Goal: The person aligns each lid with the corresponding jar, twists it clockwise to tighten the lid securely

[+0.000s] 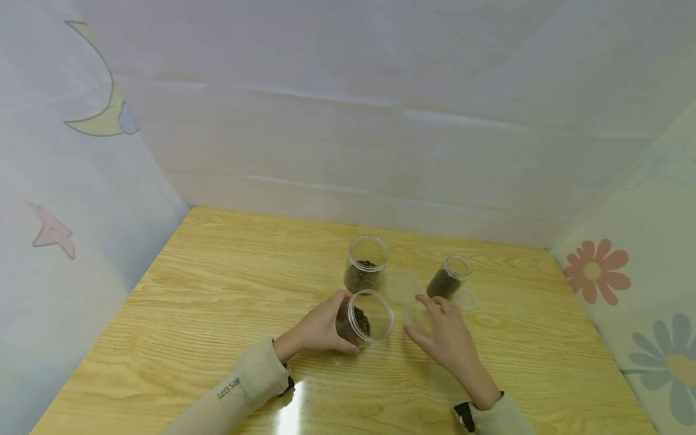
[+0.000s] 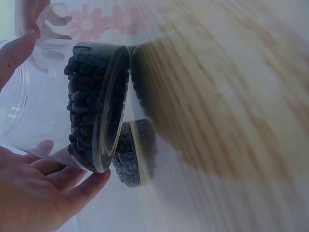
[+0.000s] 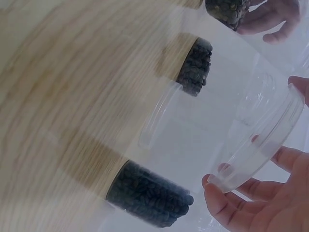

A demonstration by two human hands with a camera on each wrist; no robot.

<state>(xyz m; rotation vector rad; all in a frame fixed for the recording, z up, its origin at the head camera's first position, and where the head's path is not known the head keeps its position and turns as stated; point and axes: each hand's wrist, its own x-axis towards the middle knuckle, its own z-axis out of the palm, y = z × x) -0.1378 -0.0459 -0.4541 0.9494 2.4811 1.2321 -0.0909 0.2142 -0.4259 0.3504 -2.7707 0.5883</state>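
Observation:
My left hand (image 1: 323, 325) grips a clear jar (image 1: 348, 323) with a layer of dark beans at its bottom. The jar leans, its uncovered mouth facing my right hand (image 1: 448, 338). Its base is close to the tabletop in the left wrist view, where my left hand (image 2: 38, 193) wraps its side. Between thumb and fingers, my right hand (image 3: 275, 208) holds a translucent round lid (image 3: 263, 154) by its rim, apart from the jar. Behind the held jar stands a second wide uncovered jar (image 1: 367, 266) of dark beans.
A narrower uncovered jar (image 1: 448, 277), fuller of dark beans, stands at the right. One larger translucent lid (image 1: 401, 285) lies beside the second jar, and a smaller lid (image 1: 466, 298) beside the narrow jar. The wooden table (image 1: 244, 260) meets fabric walls (image 1: 353, 151) behind.

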